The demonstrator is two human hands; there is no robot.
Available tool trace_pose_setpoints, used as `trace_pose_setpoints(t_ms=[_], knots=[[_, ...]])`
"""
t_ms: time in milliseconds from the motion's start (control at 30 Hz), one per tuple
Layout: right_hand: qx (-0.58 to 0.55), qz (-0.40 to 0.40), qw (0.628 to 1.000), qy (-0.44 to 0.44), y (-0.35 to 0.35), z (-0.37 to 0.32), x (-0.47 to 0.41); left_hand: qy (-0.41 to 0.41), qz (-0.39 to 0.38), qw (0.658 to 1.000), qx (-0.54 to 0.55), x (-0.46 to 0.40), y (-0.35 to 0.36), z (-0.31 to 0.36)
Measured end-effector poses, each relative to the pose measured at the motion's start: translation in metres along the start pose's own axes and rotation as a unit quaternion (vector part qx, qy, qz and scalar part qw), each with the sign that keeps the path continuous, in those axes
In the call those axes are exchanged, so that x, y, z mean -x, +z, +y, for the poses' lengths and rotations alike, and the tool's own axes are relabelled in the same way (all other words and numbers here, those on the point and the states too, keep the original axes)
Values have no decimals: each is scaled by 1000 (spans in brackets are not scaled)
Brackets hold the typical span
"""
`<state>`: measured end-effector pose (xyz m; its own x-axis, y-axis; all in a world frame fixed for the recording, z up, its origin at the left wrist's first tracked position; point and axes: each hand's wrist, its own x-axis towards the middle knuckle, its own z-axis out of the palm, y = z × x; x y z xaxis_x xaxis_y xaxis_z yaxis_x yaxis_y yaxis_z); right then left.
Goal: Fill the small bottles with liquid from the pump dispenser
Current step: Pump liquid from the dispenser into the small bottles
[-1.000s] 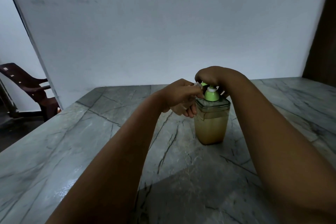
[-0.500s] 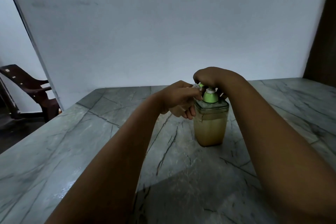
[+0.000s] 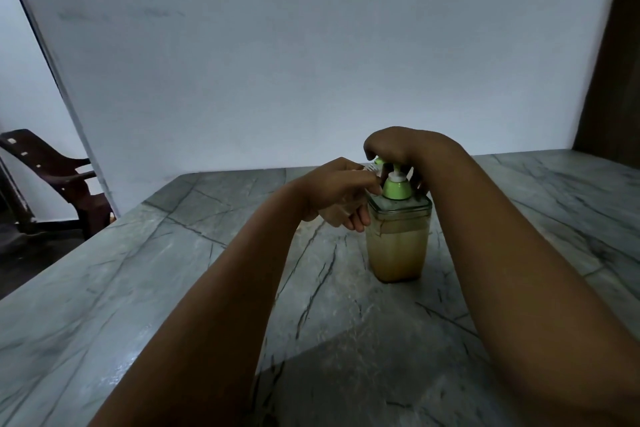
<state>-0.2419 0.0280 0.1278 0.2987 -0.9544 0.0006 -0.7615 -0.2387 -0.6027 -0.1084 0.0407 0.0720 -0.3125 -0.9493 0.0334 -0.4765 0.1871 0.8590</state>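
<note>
Grey marble table, right hand risen, pump dispenser head up

Not much going on between the shots, tbh. The right hand sitting on top of the pump dispenser went down a touch and has now come back up, so more of the white stem above the green collar is showing than half a second ago, when the collar was nearly tucked under the fingers. The left hand has shifted only slightly; its fingertips now sit right against the collar's left side, with the clear small bottle it pinches poking out a bit more under the nozzle. The camera has also tipped a hair, so everything sits marginally lower.
</note>
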Motion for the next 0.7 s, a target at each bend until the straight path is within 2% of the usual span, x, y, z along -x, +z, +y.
trace_pose_setpoints(t_ms=[233,467,700], knots=[[62,-24,998,-4,5,4,-2,-6,3,1000,8,0,1,0],[-73,-13,997,-6,-1,0,11,-2,-1,1000,-1,1,2,2],[28,-21,999,-5,1,3,3,-2,2,1000,7,1,2,2]])
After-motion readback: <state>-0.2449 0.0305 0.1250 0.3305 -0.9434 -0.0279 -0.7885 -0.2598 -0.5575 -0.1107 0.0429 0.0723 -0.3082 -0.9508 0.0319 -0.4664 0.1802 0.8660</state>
